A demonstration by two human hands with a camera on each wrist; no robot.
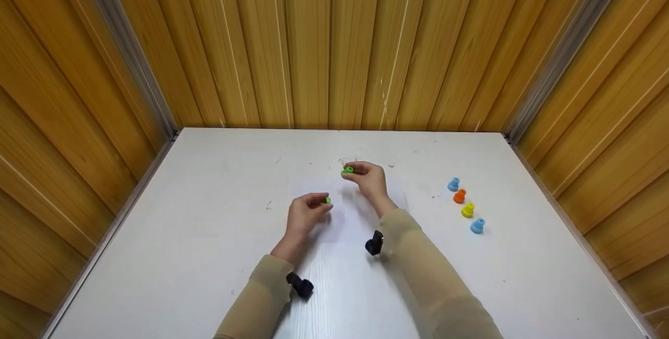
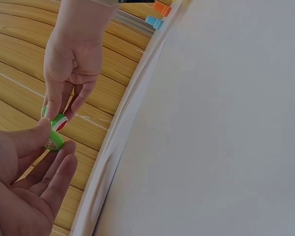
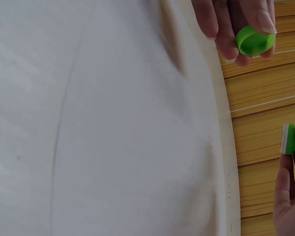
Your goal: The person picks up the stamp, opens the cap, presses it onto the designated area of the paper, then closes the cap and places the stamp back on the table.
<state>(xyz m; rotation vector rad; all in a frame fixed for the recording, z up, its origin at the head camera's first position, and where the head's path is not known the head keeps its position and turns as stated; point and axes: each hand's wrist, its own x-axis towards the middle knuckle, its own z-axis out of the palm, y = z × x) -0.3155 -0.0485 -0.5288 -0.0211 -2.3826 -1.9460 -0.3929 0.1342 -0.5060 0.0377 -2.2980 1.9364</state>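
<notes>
Nearest are two beige sleeves [image 1: 256, 297], each with a small black camera [image 1: 300, 285] at its cuff. The hands are apart from each other, both raised over the counter [image 1: 183, 245], and each pinches a small green piece. The left hand [image 1: 304, 217], the nearer of the two, holds a green cap [image 3: 255, 42] between thumb and fingertips; the right wrist view looks into its hollow side, and the left wrist view shows a small design on its closed end. Below lies a sheet of white paper [image 1: 339, 229], hard to tell from the white counter, with faint reddish marks on it.

A little farther off and to the right, the right hand [image 1: 372, 179] grips a green stamp [image 1: 348, 170] between thumb and fingers. This stamp has a white rim and a red face, seen in the left wrist view.

Well to the right of both hands, four stamps stand upright in a slanting row, near one another: a near blue stamp [image 1: 477, 225], then a yellow stamp [image 1: 468, 210], an orange stamp [image 1: 459, 196] and a far blue stamp [image 1: 453, 184].

Small dark scuffs dot the counter. Behind its far edge rises a wood-patterned wall [image 1: 345, 41], with a grey metal post [image 1: 125, 41] at each corner.
</notes>
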